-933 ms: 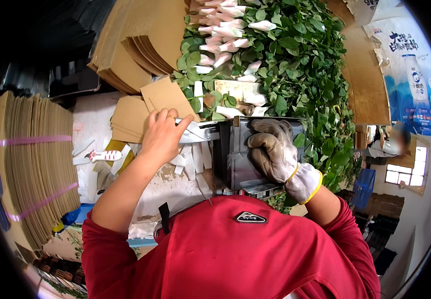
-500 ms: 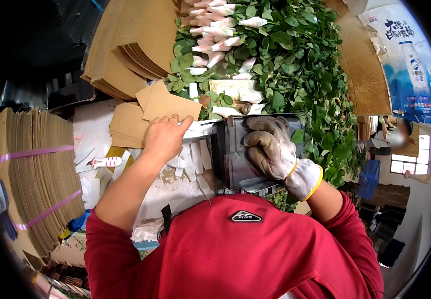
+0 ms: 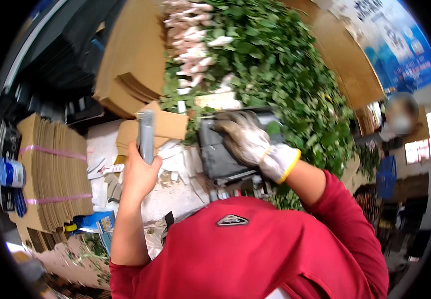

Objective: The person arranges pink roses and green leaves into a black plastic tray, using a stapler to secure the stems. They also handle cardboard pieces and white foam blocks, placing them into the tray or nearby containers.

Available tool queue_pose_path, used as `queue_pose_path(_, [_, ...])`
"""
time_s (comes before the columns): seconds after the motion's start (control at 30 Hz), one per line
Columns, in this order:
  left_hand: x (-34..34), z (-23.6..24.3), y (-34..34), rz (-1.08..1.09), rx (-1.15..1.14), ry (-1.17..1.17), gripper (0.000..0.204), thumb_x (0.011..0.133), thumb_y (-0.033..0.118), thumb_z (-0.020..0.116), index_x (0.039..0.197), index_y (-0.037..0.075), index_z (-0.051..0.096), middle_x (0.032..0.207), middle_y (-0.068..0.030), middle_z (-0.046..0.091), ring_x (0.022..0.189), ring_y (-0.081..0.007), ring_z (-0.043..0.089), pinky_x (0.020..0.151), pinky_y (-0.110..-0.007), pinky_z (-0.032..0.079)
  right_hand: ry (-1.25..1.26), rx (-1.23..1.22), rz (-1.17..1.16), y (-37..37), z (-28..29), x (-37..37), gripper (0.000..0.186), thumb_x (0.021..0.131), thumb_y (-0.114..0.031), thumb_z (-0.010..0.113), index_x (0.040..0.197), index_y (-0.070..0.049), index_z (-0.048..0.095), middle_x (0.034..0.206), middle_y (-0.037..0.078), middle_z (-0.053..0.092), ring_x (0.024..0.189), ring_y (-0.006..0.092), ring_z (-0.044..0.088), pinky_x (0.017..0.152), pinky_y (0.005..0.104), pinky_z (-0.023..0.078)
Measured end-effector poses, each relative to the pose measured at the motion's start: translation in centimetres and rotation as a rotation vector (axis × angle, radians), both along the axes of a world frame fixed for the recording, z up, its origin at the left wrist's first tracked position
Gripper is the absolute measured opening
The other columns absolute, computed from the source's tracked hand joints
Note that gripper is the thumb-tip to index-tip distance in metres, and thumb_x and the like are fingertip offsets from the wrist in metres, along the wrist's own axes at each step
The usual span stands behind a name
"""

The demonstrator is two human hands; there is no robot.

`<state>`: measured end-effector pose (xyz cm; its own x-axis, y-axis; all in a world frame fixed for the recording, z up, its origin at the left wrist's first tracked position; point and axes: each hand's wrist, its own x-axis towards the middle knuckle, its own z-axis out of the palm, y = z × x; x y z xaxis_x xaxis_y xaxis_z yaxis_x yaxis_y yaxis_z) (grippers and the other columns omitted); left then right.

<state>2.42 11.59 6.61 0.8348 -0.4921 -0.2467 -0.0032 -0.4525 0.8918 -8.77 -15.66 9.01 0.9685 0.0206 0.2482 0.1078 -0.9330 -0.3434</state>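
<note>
My bare left hand (image 3: pixel 140 172) is closed around a long grey tool (image 3: pixel 146 134) that looks like a stapler, upright and blurred by motion. It is above the table, in front of brown cardboard pieces (image 3: pixel 170 125). On my right hand (image 3: pixel 247 139) is a dirty white glove with a yellow-edged cuff. This hand lies over a dark grey tray-like box (image 3: pixel 215 157), fingers stretched toward its far left; the fingertips are blurred. Behind the box lie leafy green stems (image 3: pixel 270 55) and a row of flower heads in pale pink-white net sleeves (image 3: pixel 190 45).
Tall stacks of cardboard (image 3: pixel 130 55) stand at the far left. A strapped cardboard bundle (image 3: pixel 58 169) is nearer on the left. White strips (image 3: pixel 175 162) litter the table between my hands. Another person (image 3: pixel 399 117) is at the far right, near a blue crate (image 3: pixel 386 174).
My left hand has moved left and nearer from the cardboard pieces and now holds the grey tool upright. My gloved right hand has gone from curled to stretched out over the box. The view has shifted.
</note>
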Motion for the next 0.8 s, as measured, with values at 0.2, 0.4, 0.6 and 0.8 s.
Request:
queue_pose_path(0.2, [-5.4,-2.2,-15.1,-0.122,-0.912,0.835,0.044,0.096,0.026,0.059,0.125,-0.008,0.054,0.121,-0.018,0.063,0.113,-0.0282,0.061,0.1,-0.041,0.046,-0.111,0.918,-0.171,-4.4,-0.2,-0.4,0.059,0.082,0.013,0.05,0.137,-0.01,0.051,0.127,0.013,0.06,0.112,0.0255,0.06,0.094,0.0345,0.05])
queue_pose_path(0.4, [-5.9,-3.9,-16.9,-0.259,-0.652,-0.076,0.075,0.096,0.044,0.056,0.144,-0.008,0.032,0.149,-0.0232,0.036,0.141,-0.0315,0.034,0.116,-0.042,0.028,-0.426,0.545,-0.541,-9.0,5.1,-6.6,0.08,0.076,-0.006,0.071,0.148,-0.002,0.035,0.14,0.02,0.05,0.132,0.0311,0.047,0.109,0.0393,0.041])
queue_pose_path(0.6, [-6.7,0.6,-19.5,-0.766,0.205,-0.525,0.048,0.094,0.038,0.058,0.127,0.003,0.059,0.147,-0.0245,0.04,0.141,-0.0413,0.03,0.118,-0.052,0.018,0.388,0.2,-0.064,-8.3,8.2,-4.9,0.072,0.069,-0.009,0.064,0.139,-0.004,0.047,0.12,0.024,0.063,0.113,0.0383,0.062,0.096,0.0434,0.05])
queue_pose_path(0.8, [-6.5,0.2,-20.5,-0.642,0.158,-0.967,0.051,0.089,0.019,0.062,0.139,0.015,0.051,0.144,-0.0132,0.046,0.131,-0.0339,0.043,0.113,-0.049,0.029,0.743,-0.111,-0.06,-15.9,14.1,-11.1,0.048,0.077,-0.015,0.061,0.124,-0.006,0.055,0.098,0.019,0.069,0.092,0.0377,0.068,0.079,0.0464,0.055])
